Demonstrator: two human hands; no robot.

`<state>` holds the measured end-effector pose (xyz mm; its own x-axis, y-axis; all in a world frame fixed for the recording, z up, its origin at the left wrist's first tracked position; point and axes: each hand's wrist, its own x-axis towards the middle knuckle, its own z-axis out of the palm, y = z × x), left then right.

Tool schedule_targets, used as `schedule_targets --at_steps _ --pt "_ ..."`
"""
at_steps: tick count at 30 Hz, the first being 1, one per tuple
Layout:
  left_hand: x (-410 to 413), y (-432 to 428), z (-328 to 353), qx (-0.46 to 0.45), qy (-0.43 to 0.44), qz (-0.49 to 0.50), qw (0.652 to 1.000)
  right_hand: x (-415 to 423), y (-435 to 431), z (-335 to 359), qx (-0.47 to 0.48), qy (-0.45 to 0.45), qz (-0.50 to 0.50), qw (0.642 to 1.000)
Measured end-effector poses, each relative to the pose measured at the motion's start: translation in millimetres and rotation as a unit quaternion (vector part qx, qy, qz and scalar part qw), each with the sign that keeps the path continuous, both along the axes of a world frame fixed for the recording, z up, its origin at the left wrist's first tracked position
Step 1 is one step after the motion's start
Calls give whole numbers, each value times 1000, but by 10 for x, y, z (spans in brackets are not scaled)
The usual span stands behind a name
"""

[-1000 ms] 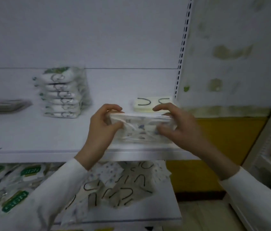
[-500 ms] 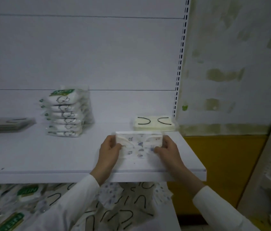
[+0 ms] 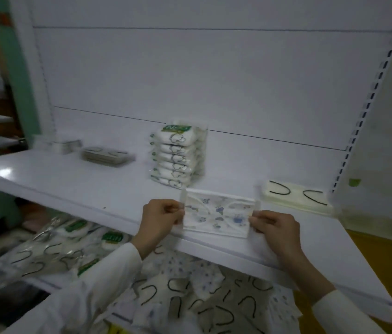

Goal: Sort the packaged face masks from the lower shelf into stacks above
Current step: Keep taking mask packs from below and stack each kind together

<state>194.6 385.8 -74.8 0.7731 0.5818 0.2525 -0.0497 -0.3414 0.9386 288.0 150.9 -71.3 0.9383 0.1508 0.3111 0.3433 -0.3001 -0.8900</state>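
Observation:
A packaged face mask with a blue printed pattern [image 3: 218, 213] lies flat on the upper shelf [image 3: 74, 186] near its front edge. My left hand [image 3: 160, 216] pinches its left end and my right hand [image 3: 275, 226] pinches its right end. Behind it stands a tall stack of green-labelled mask packs [image 3: 178, 157]. A low cream stack with black ear loops [image 3: 293, 195] lies to the right. A flat grey stack [image 3: 107, 155] lies further left. On the lower shelf [image 3: 45, 284] is a loose heap of mask packs [image 3: 190, 290].
A perforated upright post [image 3: 368, 104] bounds the shelf on the right, with a stained wall beyond it. The white back panel closes the rear. Another small stack [image 3: 66, 145] sits at the far left of the upper shelf. A dim room shows at left.
The printed mask pack went from being held up in front of the shelf to lying flat on the upper shelf, both hands still on its ends. My view swung left.

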Motion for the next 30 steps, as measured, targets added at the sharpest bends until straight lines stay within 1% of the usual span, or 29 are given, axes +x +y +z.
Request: schedule_targets --at_steps 7,11,14,18,23,27,30 --pt "-973 1186 46 0 0 123 992 -450 1494 118 -19 -14 116 993" --pt "-1590 1943 60 32 6 184 982 -851 2397 181 -22 -21 165 986" --pt "-2044 2566 87 27 10 220 975 -1221 3121 194 -32 -29 199 979" --pt "-2475 3339 53 20 19 243 970 -1614 3935 191 -35 -42 222 974" --pt "-2563 4037 -36 10 22 245 969 -1716 4616 188 -50 -31 227 972" --pt "-2315 4500 -6 33 10 231 972 -1459 5080 286 -46 -13 226 973" --pt "-2014 4893 19 38 -12 202 979 -1170 5434 349 -60 -20 226 972"
